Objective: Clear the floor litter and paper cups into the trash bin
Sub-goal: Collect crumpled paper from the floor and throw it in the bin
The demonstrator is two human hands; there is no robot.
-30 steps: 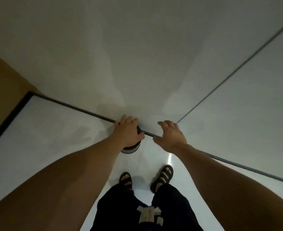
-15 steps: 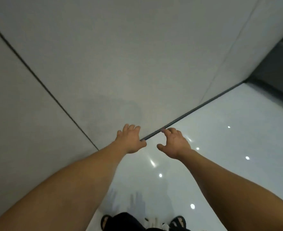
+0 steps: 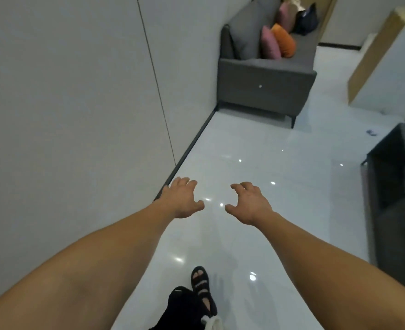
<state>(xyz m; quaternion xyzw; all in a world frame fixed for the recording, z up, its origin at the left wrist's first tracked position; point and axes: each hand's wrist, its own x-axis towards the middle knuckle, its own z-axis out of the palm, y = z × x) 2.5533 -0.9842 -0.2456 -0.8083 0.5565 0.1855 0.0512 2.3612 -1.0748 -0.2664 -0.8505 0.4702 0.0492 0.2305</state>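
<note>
view swung from wall to sofa (image 3: 265, 75); left hand (image 3: 181, 198), right hand (image 3: 250, 203) still loosely spread, empty

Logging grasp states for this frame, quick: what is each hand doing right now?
Left hand: open, fingers loosely curled, holding nothing.
Right hand: open, fingers loosely curled, holding nothing.

grey sofa (image 3: 265, 84), pink and orange cushions (image 3: 279, 41), dark table (image 3: 397, 182)
</note>
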